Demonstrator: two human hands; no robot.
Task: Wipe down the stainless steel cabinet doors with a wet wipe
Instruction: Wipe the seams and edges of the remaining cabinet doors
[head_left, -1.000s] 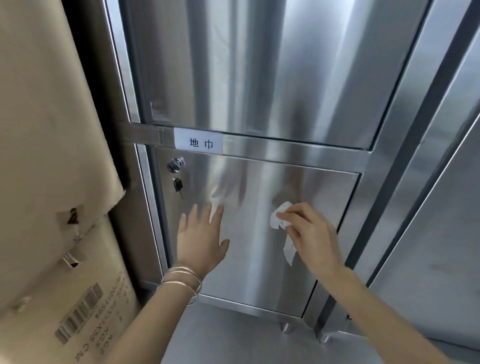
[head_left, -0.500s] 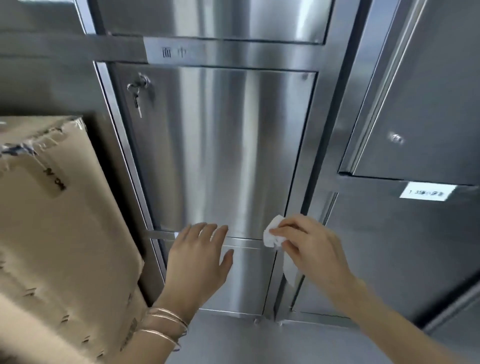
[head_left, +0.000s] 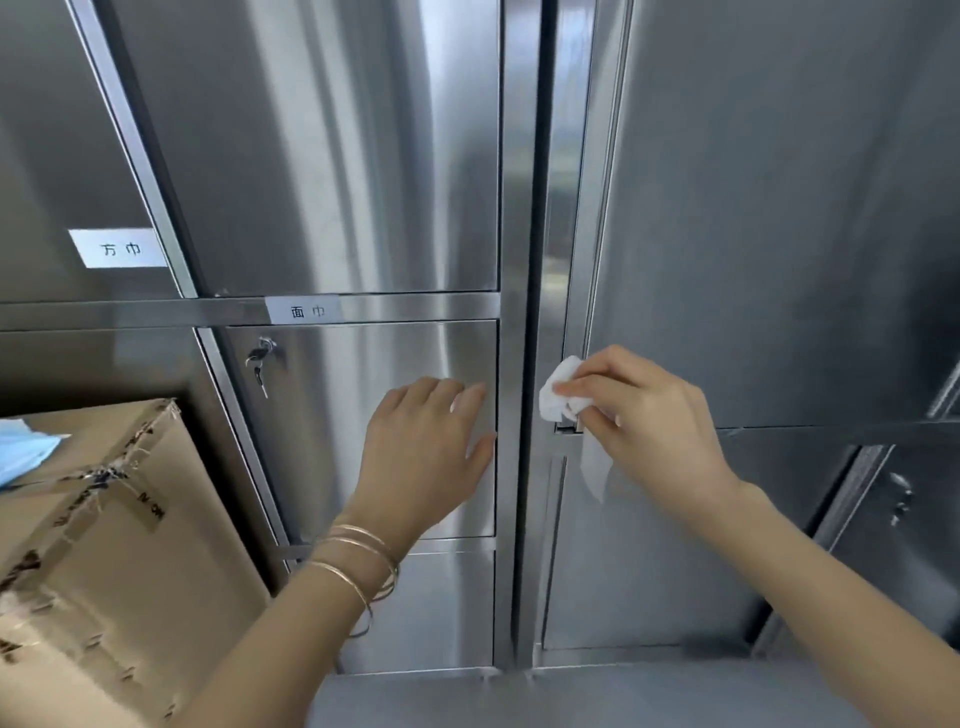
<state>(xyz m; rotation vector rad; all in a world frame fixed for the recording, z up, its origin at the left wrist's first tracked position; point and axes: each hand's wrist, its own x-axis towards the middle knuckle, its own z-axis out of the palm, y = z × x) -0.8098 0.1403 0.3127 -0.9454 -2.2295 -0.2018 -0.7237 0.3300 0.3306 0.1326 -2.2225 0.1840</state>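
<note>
Wet wipe (head_left: 558, 396), white and crumpled, pinched in the right hand (head_left: 652, 421) against the tall door (head_left: 779, 249) edge, its loose tail hanging straight down. Left hand (head_left: 423, 460) rests flat, fingers straight, on the small door (head_left: 343, 395).

The left hand (head_left: 421, 457) is laid flat on the small door (head_left: 337, 441), near its right edge. A keyed lock (head_left: 260, 358) is set at that door's upper left corner, and a label (head_left: 304, 310) is fixed on the rail above. Right of the dividing post (head_left: 511, 234), the wipe (head_left: 558, 389) is pinched by the right hand (head_left: 649, 421) at the tall door's (head_left: 779, 208) left edge. A cardboard box (head_left: 104, 519) is stood left of the small door.
</note>
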